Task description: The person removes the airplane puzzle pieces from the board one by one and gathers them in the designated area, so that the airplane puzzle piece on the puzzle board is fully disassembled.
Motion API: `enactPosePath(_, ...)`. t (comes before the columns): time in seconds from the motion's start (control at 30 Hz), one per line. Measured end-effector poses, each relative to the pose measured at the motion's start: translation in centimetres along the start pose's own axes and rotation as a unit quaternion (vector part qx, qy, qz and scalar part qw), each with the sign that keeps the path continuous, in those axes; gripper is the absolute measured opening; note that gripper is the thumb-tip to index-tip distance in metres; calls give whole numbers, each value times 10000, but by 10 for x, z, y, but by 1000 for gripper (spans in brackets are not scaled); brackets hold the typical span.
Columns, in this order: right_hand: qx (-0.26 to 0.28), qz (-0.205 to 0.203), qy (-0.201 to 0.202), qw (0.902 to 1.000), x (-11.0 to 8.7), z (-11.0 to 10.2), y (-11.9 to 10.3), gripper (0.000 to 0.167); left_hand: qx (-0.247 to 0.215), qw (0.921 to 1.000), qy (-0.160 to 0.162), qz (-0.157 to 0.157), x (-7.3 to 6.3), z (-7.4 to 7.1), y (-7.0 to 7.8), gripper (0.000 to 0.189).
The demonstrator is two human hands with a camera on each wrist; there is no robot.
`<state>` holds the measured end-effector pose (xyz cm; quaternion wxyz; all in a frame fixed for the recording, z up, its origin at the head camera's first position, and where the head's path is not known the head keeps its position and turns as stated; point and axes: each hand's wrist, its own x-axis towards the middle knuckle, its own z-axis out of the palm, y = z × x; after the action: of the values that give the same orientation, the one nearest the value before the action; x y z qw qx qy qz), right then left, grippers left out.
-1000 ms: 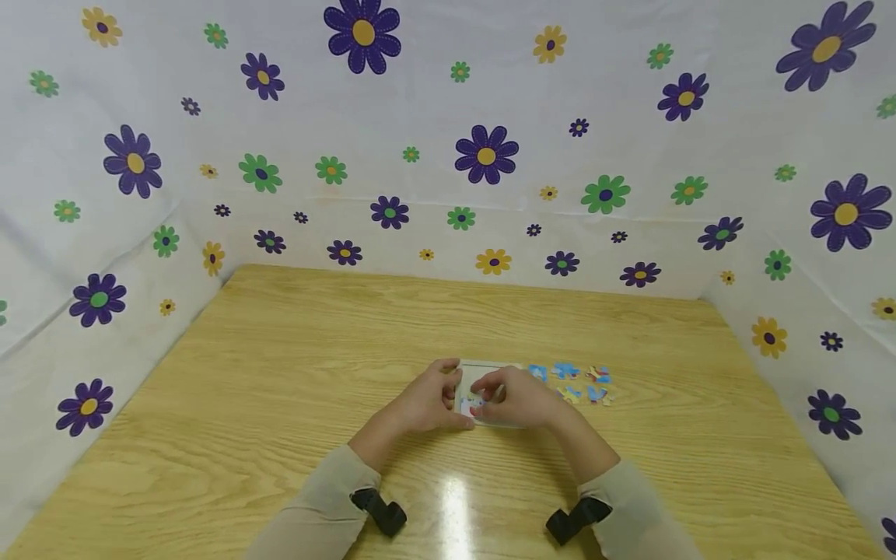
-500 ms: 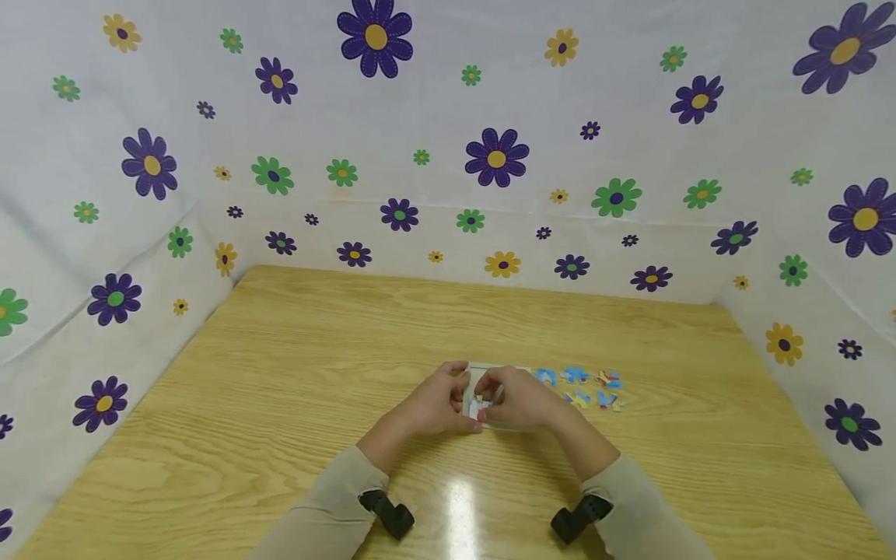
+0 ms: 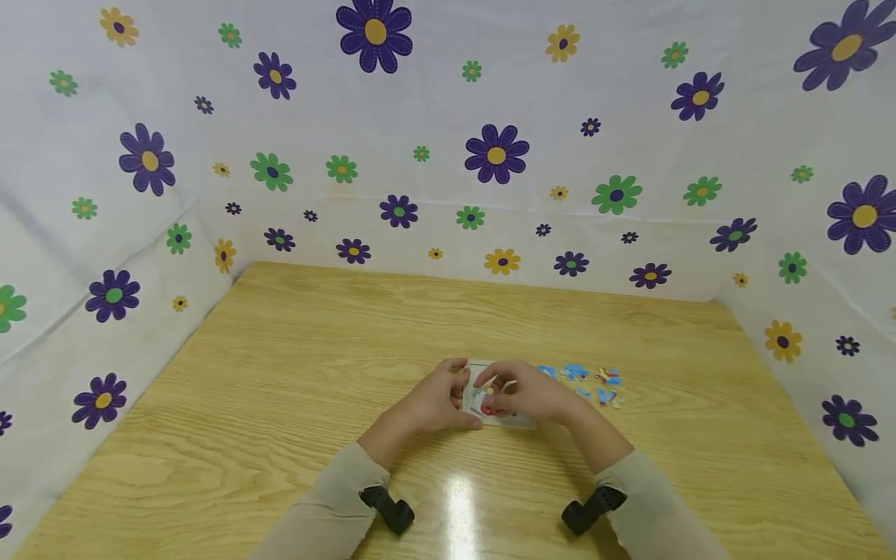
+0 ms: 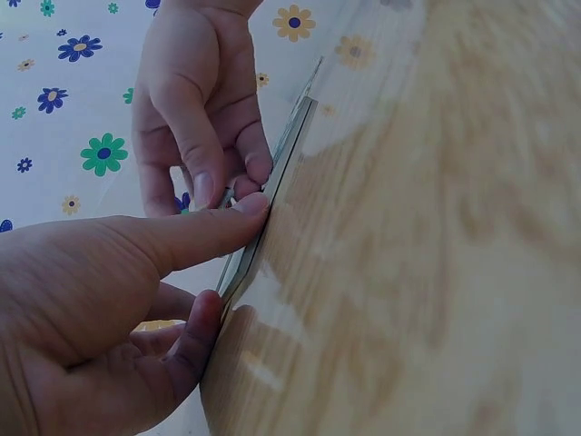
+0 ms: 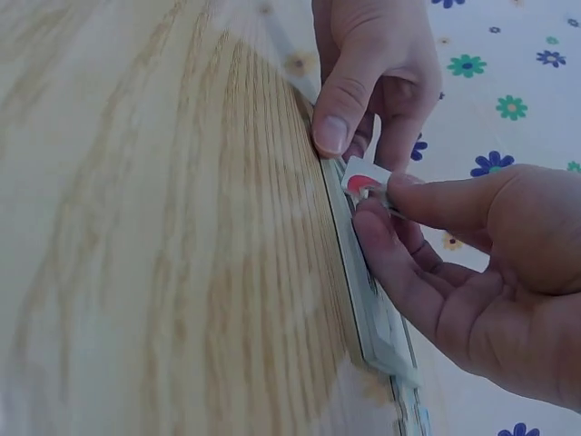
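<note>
A shallow puzzle tray (image 3: 521,423) with a pale rim lies flat on the table. My left hand (image 3: 434,400) grips its left end, the thumb on the near edge and the other fingers round the side and far corner. Over the tray, my right hand (image 3: 532,394) pinches a white puzzle piece with a red patch (image 5: 361,178) between thumb and fingertips. In the right wrist view that piece is tilted up off the tray's surface, close to the left thumb. Much of the tray's inside is hidden by my hands.
Several loose puzzle pieces (image 3: 575,372), blue, yellow and red, lie on the wooden table (image 3: 336,334) just right of the tray. A white cloth with printed flowers (image 3: 420,101) encloses the table at the back and both sides.
My right hand has turned and drawn slightly right, raising the piece so its red patch shows. The left hand keeps its grip on the tray. The head view shifted a little earlier.
</note>
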<state>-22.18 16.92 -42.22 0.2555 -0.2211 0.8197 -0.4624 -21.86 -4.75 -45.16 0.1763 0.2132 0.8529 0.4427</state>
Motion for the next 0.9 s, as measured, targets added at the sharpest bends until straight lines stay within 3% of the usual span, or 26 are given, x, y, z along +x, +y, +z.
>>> enactPosePath(0.13, 249, 54, 15, 9997, -7, -3, 6, 25, 27, 10000, 68, 60, 0, -1, 2, 90)
enactPosePath(0.53, 946, 609, 805, 9904, -38, -10, 19, 27, 87, 9999, 62, -30, -1, -1, 3, 91)
enactPosePath(0.9, 1181, 905, 1114, 9826, -67, -19, 32, 29, 66, 9999, 71, -31, -1, 0, 4, 89)
